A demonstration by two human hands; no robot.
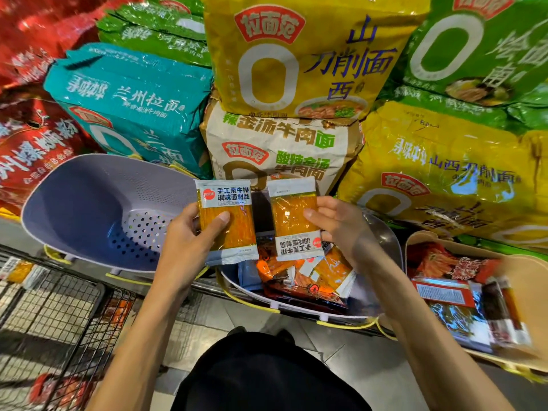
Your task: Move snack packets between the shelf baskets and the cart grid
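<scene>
My left hand (189, 241) holds an orange snack packet (229, 229) with its white label at the top, thumb across its front. My right hand (341, 226) holds a second orange snack packet (292, 212) turned upside down. Both packets hang above the middle white basket (252, 298), which holds several orange and red packets. To the left sits a purple perforated basket (98, 209) with nothing in it. The black wire cart grid (53, 310) lies at the lower left with a few packets on it.
A beige basket (530, 271) at the right holds red and dark snack packets. Large noodle multipacks in teal (133, 96), yellow (296, 54), white (278, 143), green and red are stacked behind the baskets. My dark-clothed body (267, 378) fills the bottom centre.
</scene>
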